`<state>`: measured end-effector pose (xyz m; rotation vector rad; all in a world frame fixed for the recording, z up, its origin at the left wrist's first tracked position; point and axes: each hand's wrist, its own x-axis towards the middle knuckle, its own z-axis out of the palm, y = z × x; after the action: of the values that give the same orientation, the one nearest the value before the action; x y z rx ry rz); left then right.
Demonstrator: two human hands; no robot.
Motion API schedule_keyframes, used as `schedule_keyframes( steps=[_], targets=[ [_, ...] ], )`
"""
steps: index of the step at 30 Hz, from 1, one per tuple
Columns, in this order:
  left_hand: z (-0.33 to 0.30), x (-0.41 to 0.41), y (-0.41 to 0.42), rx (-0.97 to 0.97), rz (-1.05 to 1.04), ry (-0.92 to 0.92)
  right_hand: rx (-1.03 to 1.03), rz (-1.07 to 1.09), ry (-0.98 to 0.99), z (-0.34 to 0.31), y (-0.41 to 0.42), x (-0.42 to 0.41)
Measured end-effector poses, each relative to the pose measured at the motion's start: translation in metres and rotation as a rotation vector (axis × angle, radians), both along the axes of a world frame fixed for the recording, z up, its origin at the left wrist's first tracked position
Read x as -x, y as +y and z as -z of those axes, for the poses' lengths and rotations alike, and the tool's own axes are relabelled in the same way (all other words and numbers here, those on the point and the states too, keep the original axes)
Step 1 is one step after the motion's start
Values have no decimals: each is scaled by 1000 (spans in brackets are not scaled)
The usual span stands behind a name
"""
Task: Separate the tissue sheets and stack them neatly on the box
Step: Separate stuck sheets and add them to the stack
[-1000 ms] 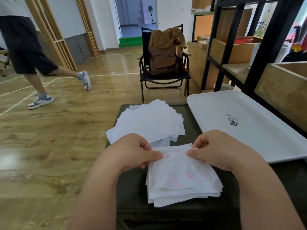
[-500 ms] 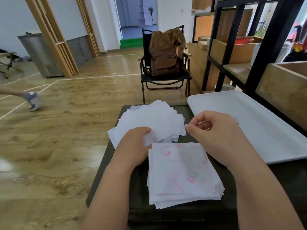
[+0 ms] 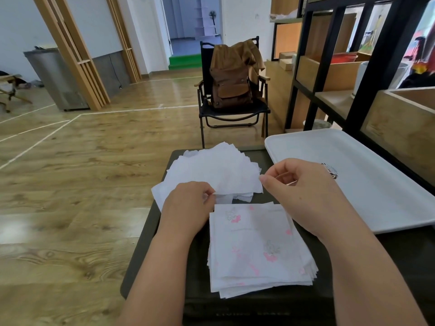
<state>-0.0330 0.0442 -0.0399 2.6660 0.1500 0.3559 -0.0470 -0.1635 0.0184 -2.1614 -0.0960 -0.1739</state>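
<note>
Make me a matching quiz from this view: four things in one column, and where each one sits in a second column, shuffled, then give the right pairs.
Things:
1. printed tissue stack
2. plain white tissue pile
3. white tray
4. brown backpack

Places:
A. on the black folding chair
B. far end of the dark box
C. near end of the dark box, between the forearms
D. right of the box, below the shelving

Pairs: 1-C, 2-B, 3-D, 4-A
</note>
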Motion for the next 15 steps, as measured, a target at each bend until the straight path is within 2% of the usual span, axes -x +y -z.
schedule_keyframes(
  steps=[6,11,15],
  targets=[
    [-1,1,1,48,-52,-119,-12,-7,-8,3,-1,-2],
    [-3,-1,0,55,53,-75,-29,-16,-17,3,0,-2],
    [-5,-2,-3,-7,48,-81,-19,-11,-10,2,1,-2]
  ],
)
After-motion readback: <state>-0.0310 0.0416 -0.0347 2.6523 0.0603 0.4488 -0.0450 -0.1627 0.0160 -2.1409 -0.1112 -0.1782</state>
